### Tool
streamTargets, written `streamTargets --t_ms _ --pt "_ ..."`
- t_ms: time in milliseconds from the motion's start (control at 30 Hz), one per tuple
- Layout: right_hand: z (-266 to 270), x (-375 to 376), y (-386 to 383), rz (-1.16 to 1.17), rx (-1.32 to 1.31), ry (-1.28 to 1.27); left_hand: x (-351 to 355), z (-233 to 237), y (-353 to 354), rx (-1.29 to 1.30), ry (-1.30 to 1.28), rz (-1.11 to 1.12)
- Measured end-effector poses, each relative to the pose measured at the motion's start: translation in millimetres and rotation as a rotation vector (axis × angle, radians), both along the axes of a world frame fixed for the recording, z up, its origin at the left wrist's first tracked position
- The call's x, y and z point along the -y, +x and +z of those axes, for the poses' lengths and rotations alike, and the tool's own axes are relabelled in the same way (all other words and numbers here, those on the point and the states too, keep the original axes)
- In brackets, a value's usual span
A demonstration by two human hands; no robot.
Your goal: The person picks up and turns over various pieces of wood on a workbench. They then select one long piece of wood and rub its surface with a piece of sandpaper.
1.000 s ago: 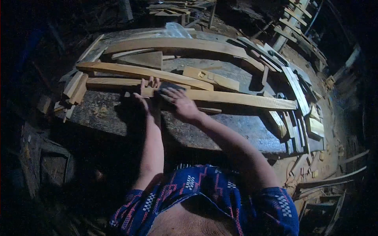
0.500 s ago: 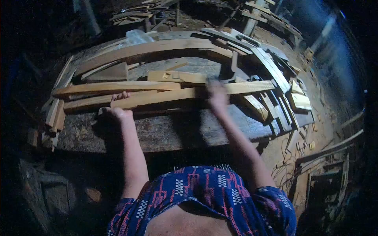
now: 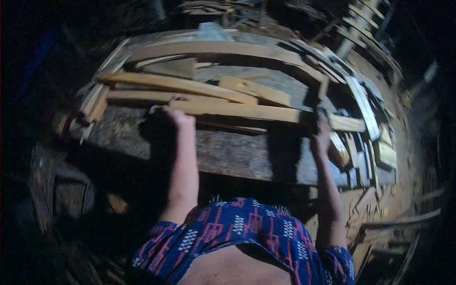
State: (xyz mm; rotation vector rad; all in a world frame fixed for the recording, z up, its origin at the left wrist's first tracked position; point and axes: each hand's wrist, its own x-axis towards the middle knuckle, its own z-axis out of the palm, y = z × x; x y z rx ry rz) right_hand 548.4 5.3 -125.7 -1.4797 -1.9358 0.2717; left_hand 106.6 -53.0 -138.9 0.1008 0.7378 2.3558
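Observation:
A long pale wooden bar (image 3: 256,111) lies across the workbench, its face toward me. My left hand (image 3: 179,114) is closed around its left end, with the fingers over the top. My right hand (image 3: 321,137) is on the bar near its right end, fingers bent over it. A dark patch shows at those fingers, too blurred and shadowed to name. Behind the bar lie another long wooden bar (image 3: 180,84) and a shorter wooden block (image 3: 251,90) with a notch in it.
A long curved plank (image 3: 213,47) lies at the back of the workbench (image 3: 228,152). Pale wood strips (image 3: 363,107) and offcuts (image 3: 385,154) crowd the right side. Short boards (image 3: 97,105) stick out at the left edge. Wood scraps litter the ground on the right.
My right hand has slid along the bar toward its right end. My left hand stays on the left end. The view has turned, so the bench appears shifted and tilted.

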Motion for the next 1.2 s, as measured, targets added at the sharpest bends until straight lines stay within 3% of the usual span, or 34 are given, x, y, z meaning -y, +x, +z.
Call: streamTargets --t_ms 33,67,100,167,200,233,267,333,400,533,667,700,767,800,867,900,1033,1067,1167,1200 --pt "-4 5 5 -0.061 0.234 0.163 7 12 8 0.146 0.104 -0.068" --pt "-1 7 2 -0.136 0.462 0.341 6 7 11 -0.006 0.028 0.007" --pt "6 7 -17 0.006 0.188 0.248 8 6 8 0.018 0.041 -0.020" --pt "17 19 -74 0.227 -0.042 0.194 11 2 2 0.077 0.043 -0.024" --pt "16 37 -114 0.136 0.229 0.215 10 -3 -2 0.091 0.029 -0.036" --pt "8 39 -151 0.241 0.241 0.175 10 -8 -5 0.085 0.034 -0.030" --pt "-5 41 -188 0.444 0.111 0.178 11 -10 -6 0.078 0.073 -0.072" --pt "35 76 -260 0.635 0.037 0.118 16 -16 -8 0.065 0.164 -0.160" --pt "38 85 -320 0.814 0.093 0.150 24 -19 -9 0.040 0.209 -0.196" --pt "33 80 -371 0.874 0.046 -0.009 31 -16 -1 -0.042 0.207 -0.182" --pt "45 72 -298 0.893 0.195 0.109 19 -13 8 -0.309 0.010 0.011" --pt "34 62 -273 0.841 0.288 0.216 16 -10 8 -0.708 -0.278 0.215" --pt "50 52 -201 0.747 0.226 0.074 6 5 9 -0.796 -0.479 0.333" --pt "33 33 -159 0.568 0.221 -0.023 -1 10 12 -0.088 -0.306 0.111" --pt "-7 -22 -55 0.298 0.154 0.055 6 34 26 -0.013 -0.292 0.122" --pt "9 -22 -12 0.197 -0.024 -0.011 6 34 27 0.002 -0.284 0.122" --pt "24 -30 96 -0.175 0.113 0.068 0 26 26 -0.028 -0.310 0.118" --pt "35 -26 94 -0.242 -0.105 -0.120 -4 18 19 -0.036 -0.297 0.110" --pt "27 -11 32 -0.332 0.048 0.068 4 33 32 -0.060 -0.221 0.132" --pt "19 -6 2 -0.169 0.160 0.080 6 26 26 -0.078 -0.182 0.110"
